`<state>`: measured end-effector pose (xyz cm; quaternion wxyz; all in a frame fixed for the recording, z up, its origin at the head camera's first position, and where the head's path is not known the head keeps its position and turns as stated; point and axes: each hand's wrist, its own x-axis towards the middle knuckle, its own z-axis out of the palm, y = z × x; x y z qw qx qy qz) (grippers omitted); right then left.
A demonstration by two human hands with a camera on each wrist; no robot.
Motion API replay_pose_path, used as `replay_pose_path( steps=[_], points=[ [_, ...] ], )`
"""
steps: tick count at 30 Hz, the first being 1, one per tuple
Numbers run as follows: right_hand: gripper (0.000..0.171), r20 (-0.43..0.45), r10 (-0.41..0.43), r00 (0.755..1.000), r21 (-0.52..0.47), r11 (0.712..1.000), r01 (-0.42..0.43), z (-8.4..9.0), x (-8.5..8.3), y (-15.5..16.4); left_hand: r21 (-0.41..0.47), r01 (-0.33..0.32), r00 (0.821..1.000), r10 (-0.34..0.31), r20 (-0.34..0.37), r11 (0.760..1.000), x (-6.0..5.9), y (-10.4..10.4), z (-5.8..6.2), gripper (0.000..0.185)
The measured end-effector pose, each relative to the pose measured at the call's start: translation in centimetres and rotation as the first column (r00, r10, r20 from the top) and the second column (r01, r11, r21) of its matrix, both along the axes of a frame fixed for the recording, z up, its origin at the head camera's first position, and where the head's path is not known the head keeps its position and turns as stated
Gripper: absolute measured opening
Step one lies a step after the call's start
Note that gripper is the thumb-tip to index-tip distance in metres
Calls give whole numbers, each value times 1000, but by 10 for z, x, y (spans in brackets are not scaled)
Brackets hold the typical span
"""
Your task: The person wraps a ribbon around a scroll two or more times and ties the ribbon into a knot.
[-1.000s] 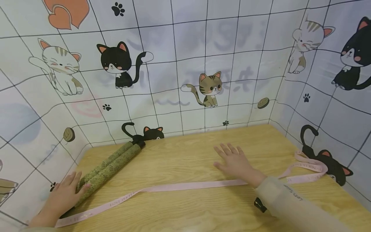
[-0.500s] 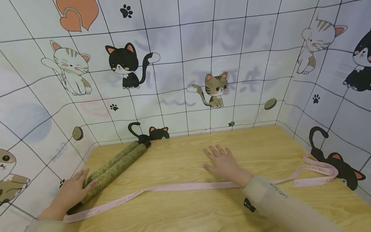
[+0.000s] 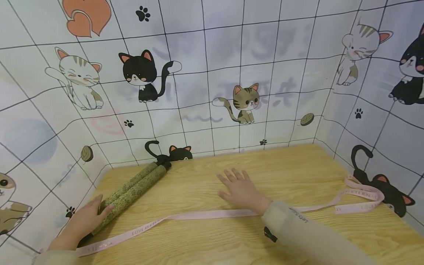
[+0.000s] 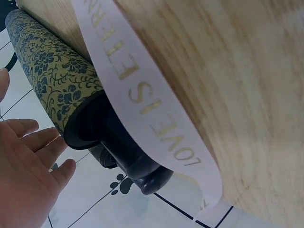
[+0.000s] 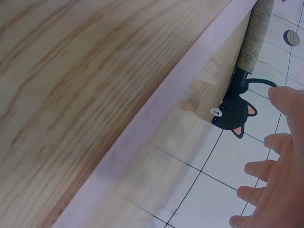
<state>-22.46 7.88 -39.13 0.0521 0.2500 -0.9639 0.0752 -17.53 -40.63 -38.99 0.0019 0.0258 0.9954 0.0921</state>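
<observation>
Two rolled scrolls [image 3: 136, 188] in green-gold floral brocade with black knob ends lie side by side, slanting across the table's left. My left hand [image 3: 85, 223] touches their near end, its fingers straight along the outer side and the thumb on top. In the left wrist view a black knob [image 4: 130, 147] sticks out from the brocade roll [image 4: 52, 71]. A pink ribbon [image 3: 212, 214] printed with "LOVE IS ETERN..." crosses the table from that end to the right. My right hand [image 3: 241, 191], fingers spread and holding nothing, is palm down low over the middle, its wrist above the ribbon.
The ribbon's loose loops [image 3: 364, 195] bunch at the table's right edge. White grid-patterned walls [image 3: 205, 73] with printed cats close off the back and both sides of the wooden table [image 3: 185, 243]. A small black item [image 3: 269, 234] shows under the right sleeve [image 3: 304, 235].
My right hand has slid leftward across the table, fingers still spread. The left hand stays at the scrolls' near end. The scrolls and ribbon keep their places; the head view has shifted slightly.
</observation>
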Motion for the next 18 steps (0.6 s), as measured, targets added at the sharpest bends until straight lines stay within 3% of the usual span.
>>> replay_pose_path(
  steps=[7,18],
  points=[
    [63,-7,-6,1000,33,999,6,-2,-3,-11,-5,12,1000,-12,18,1000,-8,3,2,89],
    [61,20,16,1000,101,995,-18,-3,-2,-30,44,-4,989,-3,145,999,-18,1,0,82]
  ],
)
